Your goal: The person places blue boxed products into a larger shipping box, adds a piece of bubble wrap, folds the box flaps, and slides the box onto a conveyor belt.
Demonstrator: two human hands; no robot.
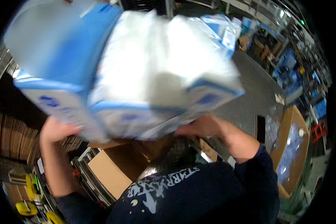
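Observation:
Both my hands hold up a row of blue-and-white packs, pressed side by side and smeared by motion. At the left end is a blue pack (72, 48) with a white front. White packs with blue edges (128, 56) fill the middle and right of the row. My left hand (59, 129) grips the lower left corner, thumb against the front. Beneath the right part, my right hand (203, 126) supports the row, most of its fingers hidden. An open cardboard box (110, 173) stands below, close to my body.
More blue-and-white packs (224, 31) lie beyond, by a grey surface (246, 80). Clear plastic fills a cardboard carton (304, 149) at the right. Stacked cardboard sheets (11, 132) stand at the left, with yellow-and-black items (28, 207) below them. A dark flat object (260, 128) lies right.

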